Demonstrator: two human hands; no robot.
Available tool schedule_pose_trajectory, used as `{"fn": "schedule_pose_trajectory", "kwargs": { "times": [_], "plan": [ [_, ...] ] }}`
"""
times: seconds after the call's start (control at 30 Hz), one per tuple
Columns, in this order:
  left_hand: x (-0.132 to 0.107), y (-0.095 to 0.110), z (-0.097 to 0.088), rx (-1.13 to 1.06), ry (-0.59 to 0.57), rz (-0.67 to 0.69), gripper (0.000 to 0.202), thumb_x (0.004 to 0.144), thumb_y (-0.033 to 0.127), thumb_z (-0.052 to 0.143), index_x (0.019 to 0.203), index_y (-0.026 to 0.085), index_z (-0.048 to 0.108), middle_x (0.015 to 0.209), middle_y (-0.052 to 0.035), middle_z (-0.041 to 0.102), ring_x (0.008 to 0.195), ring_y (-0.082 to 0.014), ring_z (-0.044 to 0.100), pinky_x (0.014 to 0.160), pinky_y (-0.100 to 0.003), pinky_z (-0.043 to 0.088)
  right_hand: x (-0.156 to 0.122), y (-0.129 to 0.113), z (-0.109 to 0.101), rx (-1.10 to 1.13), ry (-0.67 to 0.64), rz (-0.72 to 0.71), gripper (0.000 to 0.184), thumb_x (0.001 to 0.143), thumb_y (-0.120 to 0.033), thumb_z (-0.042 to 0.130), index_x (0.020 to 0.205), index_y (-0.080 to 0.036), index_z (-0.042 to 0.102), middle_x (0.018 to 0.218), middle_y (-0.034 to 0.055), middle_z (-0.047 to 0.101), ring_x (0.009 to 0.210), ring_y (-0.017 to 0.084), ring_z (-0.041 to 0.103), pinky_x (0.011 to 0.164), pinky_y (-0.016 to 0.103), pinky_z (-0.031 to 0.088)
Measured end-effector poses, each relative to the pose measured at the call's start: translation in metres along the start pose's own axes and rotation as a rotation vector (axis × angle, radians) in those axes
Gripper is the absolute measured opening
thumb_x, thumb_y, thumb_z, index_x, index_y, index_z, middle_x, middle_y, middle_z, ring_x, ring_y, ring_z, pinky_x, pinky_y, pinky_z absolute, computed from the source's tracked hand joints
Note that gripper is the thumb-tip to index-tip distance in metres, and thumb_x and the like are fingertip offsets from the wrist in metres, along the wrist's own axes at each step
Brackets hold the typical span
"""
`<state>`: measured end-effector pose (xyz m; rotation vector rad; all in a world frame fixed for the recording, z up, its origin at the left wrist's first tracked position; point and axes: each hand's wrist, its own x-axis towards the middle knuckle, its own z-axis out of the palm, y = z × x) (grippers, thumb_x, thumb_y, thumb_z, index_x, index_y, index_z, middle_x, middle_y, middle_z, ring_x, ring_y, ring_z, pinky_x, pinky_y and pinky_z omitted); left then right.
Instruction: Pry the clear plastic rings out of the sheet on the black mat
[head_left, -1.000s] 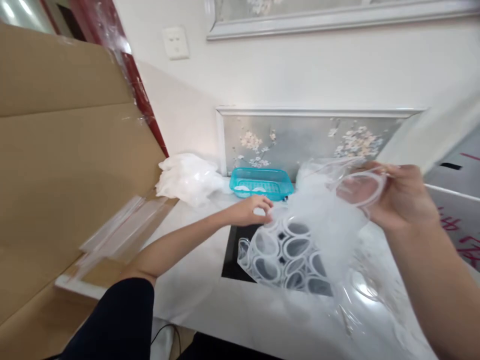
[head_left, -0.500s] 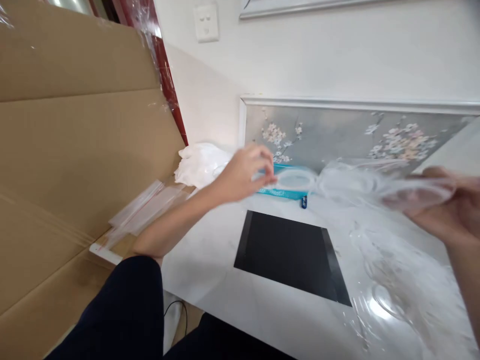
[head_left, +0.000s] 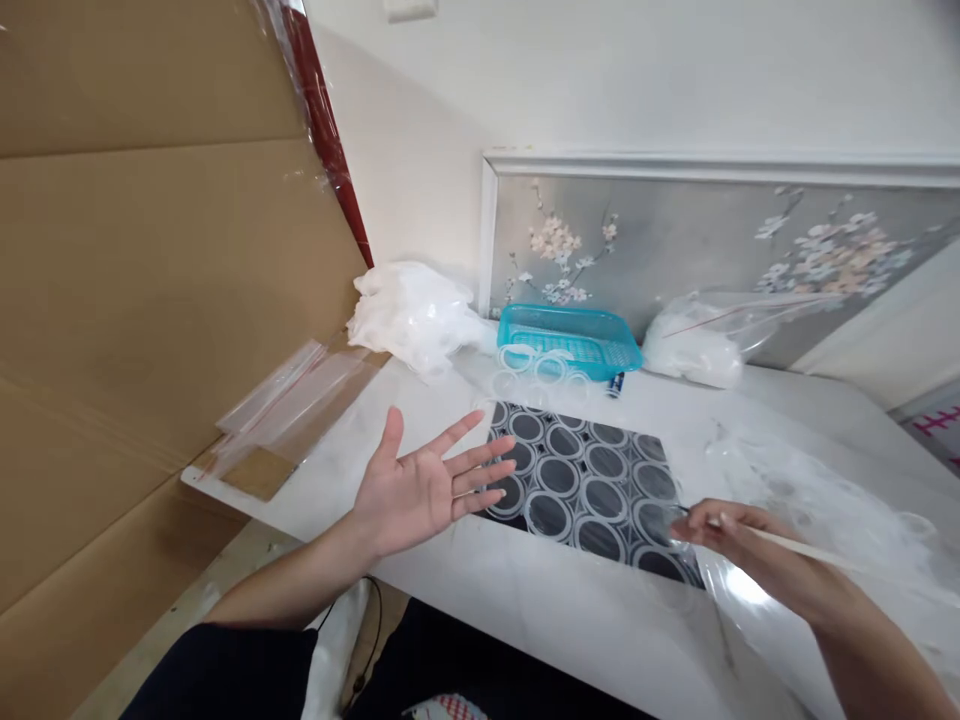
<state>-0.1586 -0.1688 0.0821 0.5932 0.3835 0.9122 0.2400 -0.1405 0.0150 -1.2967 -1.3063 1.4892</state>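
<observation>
A clear plastic sheet of translucent rings (head_left: 556, 476) lies over the black mat (head_left: 684, 590) on the table, its far end reaching past the mat toward the blue basket. Palm up with fingers spread, my left hand (head_left: 424, 490) hovers at the mat's left edge and holds nothing. At the right edge, my right hand (head_left: 739, 535) is closed around a thin white stick-like tool (head_left: 799, 545). A small dark tip shows ahead of its fingers; the tool's exact kind is unclear.
A blue plastic basket (head_left: 570, 340) stands by the framed flower picture (head_left: 667, 230). White plastic bags (head_left: 412, 310) are at back left, a filled zip bag (head_left: 697, 345) at back right. Clear scraps (head_left: 832, 500) pile up on the right. Tall cardboard (head_left: 165, 300) borders the left.
The ring sheet, earlier stretched between both hands in the air, now lies on the mat. My left hand has let go and opened; my right hand now grips the white tool.
</observation>
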Motion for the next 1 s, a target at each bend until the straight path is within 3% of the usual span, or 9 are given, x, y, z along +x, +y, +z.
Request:
{"fn": "schedule_pose_trajectory", "kwargs": {
  "times": [0.1,0.5,0.6,0.67,0.7,0.77,0.83,0.9,1.0],
  "plan": [
    [-0.003,0.001,0.014,-0.052,-0.011,-0.007,0.094,0.079,0.084,0.019,0.15,0.023,0.024,0.142,-0.0145,0.05,0.13,-0.0263,0.05,0.107,-0.042,0.034,0.01,0.013,-0.005,0.123,-0.082,0.005,0.038,0.07,-0.058,0.071,0.071,-0.021,0.072,0.076,0.0077,0.066,0.085,0.027,0.068,0.087,0.042,0.055],
    [-0.005,0.002,0.031,0.145,0.073,0.084,0.091,0.082,0.082,0.014,0.151,0.023,0.023,0.149,-0.0103,0.042,0.139,-0.0258,0.037,0.112,-0.043,0.031,0.011,0.025,-0.013,0.403,-0.007,0.108,0.033,0.065,-0.06,0.075,0.077,-0.028,0.075,0.065,-0.0008,0.06,0.078,0.02,0.067,0.083,0.033,0.056],
    [-0.002,-0.001,0.024,0.283,0.068,0.092,0.095,0.079,0.084,0.007,0.152,0.025,0.02,0.151,-0.0115,0.039,0.138,-0.0284,0.038,0.112,-0.047,0.031,0.011,0.027,-0.012,0.399,0.007,0.114,0.036,0.062,-0.061,0.077,0.076,-0.027,0.075,0.063,-0.0007,0.059,0.076,0.019,0.067,0.082,0.033,0.056],
    [-0.002,-0.002,0.007,0.55,0.104,0.075,0.101,0.073,0.088,0.003,0.153,0.027,0.011,0.153,-0.0124,0.034,0.139,-0.0316,0.037,0.113,-0.052,0.028,0.01,0.028,-0.011,0.353,0.017,0.114,0.035,0.062,-0.06,0.076,0.075,-0.028,0.076,0.064,0.001,0.06,0.076,0.021,0.067,0.083,0.034,0.057],
    [-0.006,-0.001,-0.005,0.76,0.166,0.062,0.105,0.07,0.091,0.005,0.154,0.028,0.007,0.155,-0.013,0.03,0.14,-0.0332,0.033,0.114,-0.054,0.024,0.009,0.029,-0.011,0.321,0.026,0.112,0.034,0.063,-0.06,0.075,0.074,-0.028,0.076,0.064,0.0023,0.061,0.076,0.023,0.067,0.084,0.036,0.057],
    [-0.019,0.002,-0.034,1.326,0.426,0.003,0.103,0.075,0.087,0.023,0.154,0.025,0.0,0.16,-0.0119,0.014,0.147,-0.0321,0.013,0.118,-0.054,0.009,0.008,0.032,-0.012,0.254,0.059,0.121,0.032,0.065,-0.06,0.073,0.072,-0.029,0.076,0.066,0.0049,0.062,0.077,0.027,0.068,0.085,0.04,0.057],
    [-0.04,0.008,-0.067,1.786,0.87,-0.055,0.104,0.078,0.083,0.031,0.154,0.017,0.004,0.161,-0.0139,0.0,0.147,-0.0367,-0.006,0.113,-0.063,-0.005,0.008,0.037,-0.014,0.211,0.094,0.147,0.032,0.063,-0.06,0.073,0.07,-0.029,0.077,0.069,0.0072,0.064,0.078,0.03,0.068,0.084,0.041,0.058],
    [-0.066,0.015,-0.096,1.95,1.191,-0.172,0.093,0.085,0.074,0.028,0.154,0.016,0.005,0.161,-0.0144,-0.002,0.146,-0.04,-0.006,0.109,-0.071,-0.001,0.01,0.042,-0.015,0.196,0.115,0.173,0.033,0.059,-0.06,0.075,0.069,-0.029,0.078,0.073,0.0084,0.066,0.078,0.03,0.069,0.083,0.039,0.059],
    [-0.097,0.023,-0.126,1.938,1.385,-0.292,0.088,0.089,0.066,0.03,0.154,0.012,0.003,0.16,-0.0199,0.001,0.145,-0.0434,0.001,0.109,-0.07,0.012,0.014,0.046,-0.014,0.192,0.108,0.192,0.031,0.057,-0.059,0.076,0.068,-0.03,0.078,0.075,0.0075,0.067,0.077,0.028,0.069,0.083,0.037,0.059]
  ]
}}
